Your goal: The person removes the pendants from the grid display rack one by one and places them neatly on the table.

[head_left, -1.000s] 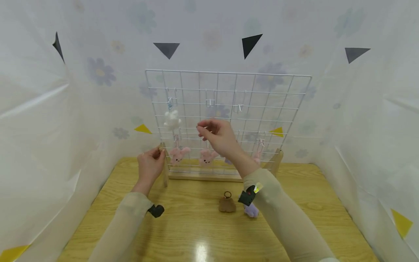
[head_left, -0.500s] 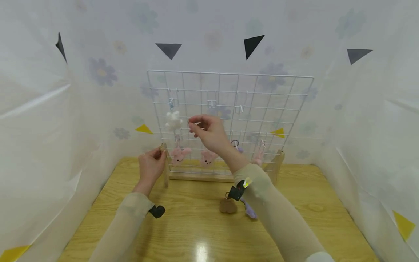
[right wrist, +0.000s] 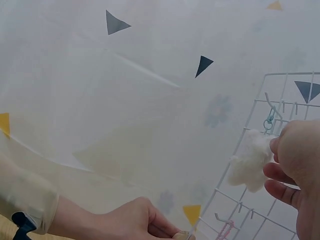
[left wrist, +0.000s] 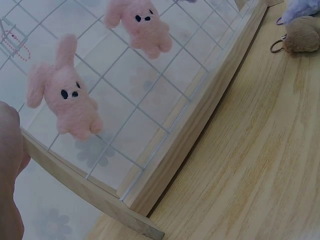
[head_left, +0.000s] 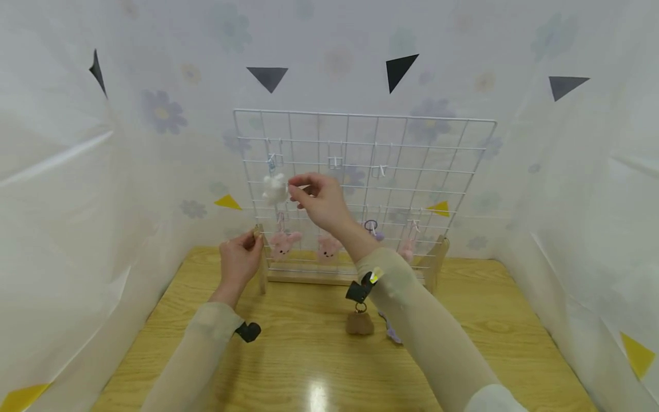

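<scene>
My left hand (head_left: 240, 260) pinches the top of the wooden side post (head_left: 261, 260) of a white wire grid rack (head_left: 360, 116). My right hand (head_left: 321, 203) is at the right edge of a white plush keychain (head_left: 274, 189), its fingers loosely bent with a gap before the thumb. In the right wrist view the fingertips (right wrist: 273, 172) overlap the side of the white plush keychain (right wrist: 247, 162), which hangs by a blue clasp (right wrist: 269, 118) from a hook. Pink rabbit plush keychains (head_left: 282, 246) hang on the lower hooks; the left wrist view shows a pink rabbit (left wrist: 70, 95) beside the post.
Two upper hooks (head_left: 334, 162) to the right bear nothing. A purple plush keychain (head_left: 379, 235) hangs lower, partly behind the right forearm. On the wooden table (head_left: 298, 355) lie a brown plush keychain (head_left: 359, 324) and another purple plush (head_left: 392, 332), partly covered by the sleeve.
My right hand has moved left and slightly up across the grid to the white plush keychain. The left hand stays on the wooden post.
</scene>
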A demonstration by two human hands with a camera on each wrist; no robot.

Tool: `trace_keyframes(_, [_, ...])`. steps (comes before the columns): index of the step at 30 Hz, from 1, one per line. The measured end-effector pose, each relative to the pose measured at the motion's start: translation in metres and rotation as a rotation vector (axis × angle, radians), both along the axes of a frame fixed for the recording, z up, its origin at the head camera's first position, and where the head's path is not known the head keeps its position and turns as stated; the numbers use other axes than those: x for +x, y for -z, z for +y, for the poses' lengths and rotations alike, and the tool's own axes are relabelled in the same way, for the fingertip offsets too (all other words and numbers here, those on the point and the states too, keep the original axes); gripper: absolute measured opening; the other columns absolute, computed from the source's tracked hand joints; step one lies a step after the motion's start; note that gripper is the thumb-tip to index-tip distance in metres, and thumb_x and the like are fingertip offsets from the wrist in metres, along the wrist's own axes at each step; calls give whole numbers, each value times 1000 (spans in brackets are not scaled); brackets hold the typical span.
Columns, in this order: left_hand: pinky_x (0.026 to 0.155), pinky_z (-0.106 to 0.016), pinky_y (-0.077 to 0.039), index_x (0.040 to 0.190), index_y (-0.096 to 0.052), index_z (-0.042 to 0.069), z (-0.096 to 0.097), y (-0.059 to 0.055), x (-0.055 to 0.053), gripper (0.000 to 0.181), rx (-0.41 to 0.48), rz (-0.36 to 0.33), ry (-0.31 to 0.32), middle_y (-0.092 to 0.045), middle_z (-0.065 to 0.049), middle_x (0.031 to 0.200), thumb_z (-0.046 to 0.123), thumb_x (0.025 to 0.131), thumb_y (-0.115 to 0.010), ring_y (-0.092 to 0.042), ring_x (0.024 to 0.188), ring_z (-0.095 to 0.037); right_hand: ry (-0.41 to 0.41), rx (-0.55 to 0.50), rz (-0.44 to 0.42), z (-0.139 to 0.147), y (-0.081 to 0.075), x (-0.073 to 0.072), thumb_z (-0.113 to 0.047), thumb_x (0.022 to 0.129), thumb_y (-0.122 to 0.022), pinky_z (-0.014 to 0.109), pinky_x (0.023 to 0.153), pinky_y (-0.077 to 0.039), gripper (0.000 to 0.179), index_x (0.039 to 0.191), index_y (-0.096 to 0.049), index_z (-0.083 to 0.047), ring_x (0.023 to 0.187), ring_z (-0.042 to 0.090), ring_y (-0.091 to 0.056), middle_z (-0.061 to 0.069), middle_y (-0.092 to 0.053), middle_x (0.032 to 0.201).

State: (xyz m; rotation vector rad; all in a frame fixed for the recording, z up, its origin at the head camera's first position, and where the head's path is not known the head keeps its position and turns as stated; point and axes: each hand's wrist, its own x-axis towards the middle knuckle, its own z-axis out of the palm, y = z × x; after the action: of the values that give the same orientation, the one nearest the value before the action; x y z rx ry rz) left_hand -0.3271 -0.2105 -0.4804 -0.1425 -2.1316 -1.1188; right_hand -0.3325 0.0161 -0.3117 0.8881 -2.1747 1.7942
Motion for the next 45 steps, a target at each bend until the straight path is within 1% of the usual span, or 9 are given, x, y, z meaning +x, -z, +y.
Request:
trace_keyframes(2, [66,-47,-64,111,-77,-10,0,0,0,21,-1,3,-1,-77,-25,93,4,96,-77,-78,77,-35,-4,-3,-7,-2,-1,-1,-6,105,-67,37,77,-63,19,120,-73,3,95,37,-72,12,-73,109])
trace_keyframes(4, [66,-47,-64,111,-77,-10,1,-1,1,21,3,2,2,-77,-25,93,4,96,-77,-78,77,-35,-4,-5,-9,-5,-2,-2,-6,105,-68,36,76,-62,18,119,-73,3,95,36,-72,12,-73,111])
trace_keyframes(10, [67,-48,-64,112,-77,-10,1,-2,3,21,16,-16,7,-77,-25,94,5,97,-76,-78,78,-35,0,-10,-11,-11,-7,-4,-6,104,-70,37,75,-62,18,118,-73,3,89,24,-72,12,-73,114])
trace_keyframes(16, [68,-46,-64,114,-76,-10,0,-1,2,23,9,-13,12,-77,-25,95,6,98,-75,-78,79,-34,7,-25,-2,-16,-14,-7,-6,104,-69,41,77,-62,19,119,-73,3,89,26,-71,12,-73,114])
trace_keyframes(19, [67,-45,-64,114,-76,-10,-1,0,0,23,0,-7,8,-77,-24,95,7,98,-75,-78,79,-34,12,-20,-2,-19,-18,-9,-7,104,-70,42,78,-62,19,120,-73,2,89,25,-71,10,-72,114])
trace_keyframes(24, [66,-46,-64,112,-77,-9,-1,0,0,21,2,1,10,-77,-24,94,6,97,-75,-78,78,-34,14,-21,12,-24,-24,-9,-7,104,-69,36,76,-62,18,119,-73,3,87,23,-71,11,-73,112])
trace_keyframes(29, [66,-47,-64,112,-77,-10,-1,-2,1,22,12,-8,11,-77,-24,94,5,97,-75,-78,78,-34,11,-38,1,-30,-28,-9,-6,104,-69,31,74,-61,19,118,-72,5,86,22,-70,13,-72,112])
trace_keyframes(37, [66,-47,-65,111,-77,-10,0,-1,1,21,13,-22,1,-77,-25,93,4,97,-75,-78,77,-35,56,-66,-19,-39,-30,-12,-6,103,-70,26,67,-57,15,111,-75,6,80,21,-69,13,-73,96])
trace_keyframes(45, [66,-46,-64,111,-77,-9,-1,-1,1,20,10,-7,5,-77,-24,93,5,97,-76,-78,77,-33,83,-80,-60,-44,-32,-10,-8,101,-74,26,66,-57,12,106,-76,3,77,18,-66,9,-73,91])
